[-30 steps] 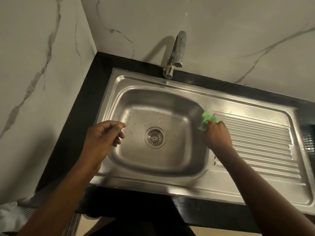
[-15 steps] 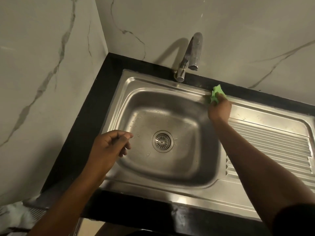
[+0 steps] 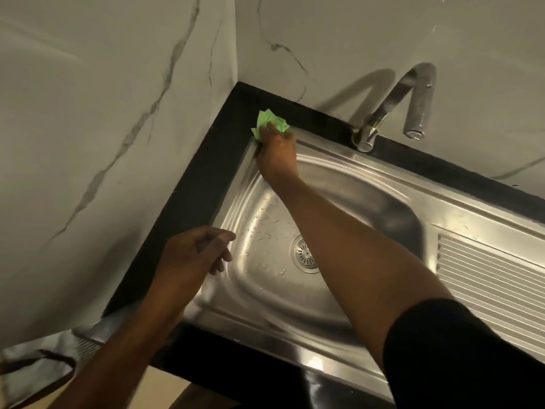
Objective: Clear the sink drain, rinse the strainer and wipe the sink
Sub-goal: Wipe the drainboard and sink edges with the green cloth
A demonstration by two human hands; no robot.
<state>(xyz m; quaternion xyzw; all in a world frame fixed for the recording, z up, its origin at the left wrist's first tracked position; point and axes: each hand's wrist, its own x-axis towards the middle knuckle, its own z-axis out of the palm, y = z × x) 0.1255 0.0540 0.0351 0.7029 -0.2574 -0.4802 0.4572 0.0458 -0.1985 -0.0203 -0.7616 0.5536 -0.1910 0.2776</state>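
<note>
Marble wall rising behind black counter; faucet standing at sink's 1 o'clock. Our right hand is gripping green cloth, pressing it on rim's 11 o'clock corner. Our forearm is covering strainer's right edge. Our left hand is hovering at 9 o'clock, fingers loosely curled, holding nothing. Right fingertips lying hidden.

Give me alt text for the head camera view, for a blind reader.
A person's right hand presses a green cloth onto the far left corner of a steel sink, arm stretched across the basin. The empty left hand hovers loosely curled at the near left rim; the strainer sits in the drain.
</note>
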